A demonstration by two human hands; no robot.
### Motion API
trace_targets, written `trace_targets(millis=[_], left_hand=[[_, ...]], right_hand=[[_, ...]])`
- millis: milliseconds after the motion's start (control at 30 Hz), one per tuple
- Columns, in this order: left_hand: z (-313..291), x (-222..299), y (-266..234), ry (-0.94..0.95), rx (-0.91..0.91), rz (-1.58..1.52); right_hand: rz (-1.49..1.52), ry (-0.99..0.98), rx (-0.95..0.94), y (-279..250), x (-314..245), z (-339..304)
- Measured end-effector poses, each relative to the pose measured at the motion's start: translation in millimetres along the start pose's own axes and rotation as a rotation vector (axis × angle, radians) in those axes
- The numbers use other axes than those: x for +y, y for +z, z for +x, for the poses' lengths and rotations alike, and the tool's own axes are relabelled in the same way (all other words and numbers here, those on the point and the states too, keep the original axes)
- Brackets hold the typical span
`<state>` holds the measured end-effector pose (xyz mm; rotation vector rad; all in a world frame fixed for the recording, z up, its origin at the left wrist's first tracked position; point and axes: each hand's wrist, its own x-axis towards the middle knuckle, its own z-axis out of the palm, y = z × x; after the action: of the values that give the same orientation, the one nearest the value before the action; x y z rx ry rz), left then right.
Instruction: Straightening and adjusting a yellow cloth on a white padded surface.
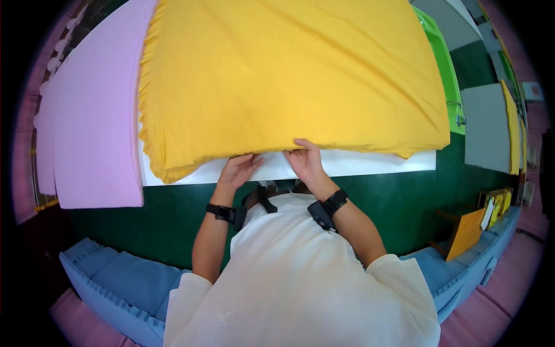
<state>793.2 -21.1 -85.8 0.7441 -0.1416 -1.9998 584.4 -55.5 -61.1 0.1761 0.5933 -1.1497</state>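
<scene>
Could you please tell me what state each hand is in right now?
Left hand: loosely curled by the yellow cloth; grip cannot be told.
Right hand: closed on the yellow cloth's near edge.

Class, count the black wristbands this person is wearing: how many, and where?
2: one black wristband on the left forearm, another black wristband on the right forearm, both near the wrist.

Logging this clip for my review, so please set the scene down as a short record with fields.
Left hand: at the near edge of the yellow cloth; grip unclear
Right hand: some fingers over that edge; grip unclear
Beneath cloth: white surface, showing along the near side
Left: pink covering
Right: green tub
Floor: dark green
</scene>
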Motion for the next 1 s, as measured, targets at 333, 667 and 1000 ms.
trace_targets(millis=[333,667,1000], left_hand=[[-7,10,0,-0.017,0.297,0.071],[-31,30,22,-0.259,0.236,0.931],[46,-49,185,0.121,-0.208,1.544]], right_hand=[[-0.564,0.062,0.299,-24,-32,-24],[-0.275,-0.784,0.452,-79,-155,-83],[0.139,-0.619,0.378,-107,-233,-60]])
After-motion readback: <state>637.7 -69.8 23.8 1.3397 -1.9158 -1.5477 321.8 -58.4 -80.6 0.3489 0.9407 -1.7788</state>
